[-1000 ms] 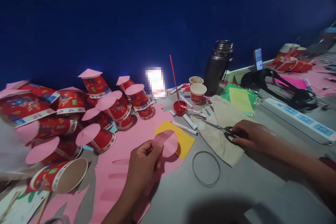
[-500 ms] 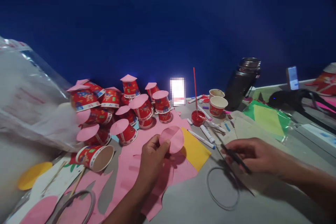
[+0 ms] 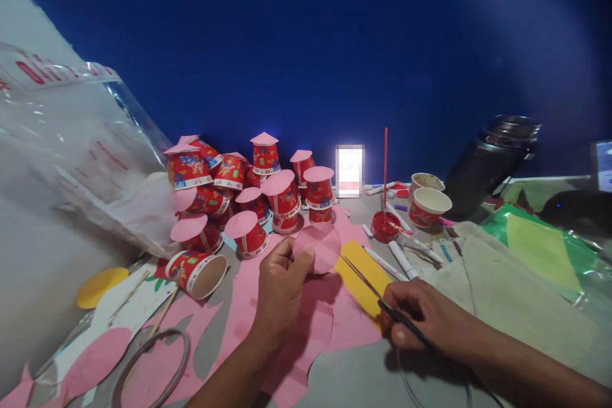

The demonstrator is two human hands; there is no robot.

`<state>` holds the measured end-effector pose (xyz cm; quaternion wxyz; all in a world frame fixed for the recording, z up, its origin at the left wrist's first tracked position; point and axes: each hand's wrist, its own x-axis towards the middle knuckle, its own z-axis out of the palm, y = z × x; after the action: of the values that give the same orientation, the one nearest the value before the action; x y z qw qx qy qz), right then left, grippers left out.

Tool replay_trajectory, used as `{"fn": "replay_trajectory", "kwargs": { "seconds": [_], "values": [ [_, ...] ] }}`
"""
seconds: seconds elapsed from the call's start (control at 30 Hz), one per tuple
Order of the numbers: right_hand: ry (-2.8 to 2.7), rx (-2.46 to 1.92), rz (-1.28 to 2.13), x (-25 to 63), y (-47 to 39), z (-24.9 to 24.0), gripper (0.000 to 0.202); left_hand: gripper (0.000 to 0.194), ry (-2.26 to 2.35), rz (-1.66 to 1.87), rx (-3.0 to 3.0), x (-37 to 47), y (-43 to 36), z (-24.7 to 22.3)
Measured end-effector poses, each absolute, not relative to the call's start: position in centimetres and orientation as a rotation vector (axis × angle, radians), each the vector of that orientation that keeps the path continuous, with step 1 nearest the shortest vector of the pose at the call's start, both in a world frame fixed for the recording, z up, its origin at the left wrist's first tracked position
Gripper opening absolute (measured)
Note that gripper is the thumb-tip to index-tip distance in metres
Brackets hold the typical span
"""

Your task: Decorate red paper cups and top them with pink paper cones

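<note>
My left hand point(image 3: 284, 284) pinches a round pink paper disc point(image 3: 325, 247) at its left edge, thumb in front. In my right hand point(image 3: 421, 319) are slim dark scissors point(image 3: 368, 282) with black handles. Their narrow blades point left and up, the tips close to the disc's lower right edge. Whether the tips touch the disc, I cannot tell. Beneath the blades lies yellow paper point(image 3: 366, 268), and below my left hand is cut pink paper point(image 3: 306, 331).
Red paper cups point(image 3: 282, 201) with pink paper tops cluster at the back left, beside a plastic bag point(image 3: 95, 140). A red pot point(image 3: 386, 227) with a stick, markers point(image 3: 402, 260), open cups point(image 3: 430, 207) and a dark flask point(image 3: 495, 169) stand right. A grey ring point(image 3: 186, 357) lies front left.
My right hand has brought the scissors left, so their tips now come near the pink disc. The view has shifted, and the cups appear farther right. My left hand still holds the disc.
</note>
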<state>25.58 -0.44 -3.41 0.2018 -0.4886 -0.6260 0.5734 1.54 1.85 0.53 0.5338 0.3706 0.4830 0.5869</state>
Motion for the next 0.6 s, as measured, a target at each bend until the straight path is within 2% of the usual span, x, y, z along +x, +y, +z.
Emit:
{"fn": "replay_trajectory", "kwargs": {
  "seconds": [0.17,0.6],
  "values": [
    [-1.735,-1.443,1.577,25.28,-0.7,-2.78,0.028,0.021,1.156,1.397,0.868,1.39,1.85,0.63],
    [-1.642,-1.397,1.733,24.92,-0.66,-2.55,0.036,0.026,1.2,1.293,0.959,1.98,1.23,-0.24]
  ]
}}
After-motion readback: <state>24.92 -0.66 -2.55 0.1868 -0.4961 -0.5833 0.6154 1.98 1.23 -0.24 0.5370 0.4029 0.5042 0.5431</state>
